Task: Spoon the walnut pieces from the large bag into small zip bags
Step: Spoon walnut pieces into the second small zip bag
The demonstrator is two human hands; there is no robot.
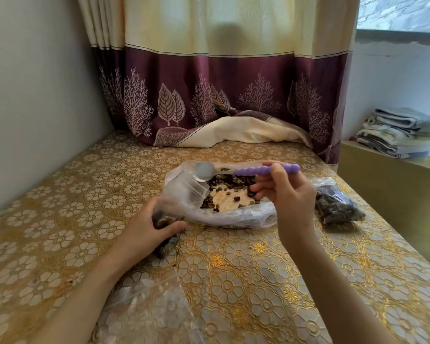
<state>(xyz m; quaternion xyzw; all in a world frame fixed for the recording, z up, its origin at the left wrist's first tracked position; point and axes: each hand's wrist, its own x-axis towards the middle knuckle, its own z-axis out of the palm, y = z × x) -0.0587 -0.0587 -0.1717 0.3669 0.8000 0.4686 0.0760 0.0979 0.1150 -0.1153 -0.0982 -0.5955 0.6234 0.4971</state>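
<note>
Gold floral-patterned plastic table cover [233, 281], cream curtain with a maroon band of pale leaf and branch motifs [221, 95], lilac beaded-handle spoon with a silver metal bowl [246, 170], dark brown and tan walnut pieces [231, 182] in a clear large plastic bag [184, 192], pale grey wall [35, 83]

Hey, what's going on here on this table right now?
A person is portioning walnut pieces from a large bag lying open on the table. The right hand holds a purple-handled spoon above the large bag; its bowl looks empty. The left hand grips a small bag already partly filled with nuts. Another filled bag lies to the right.
</note>
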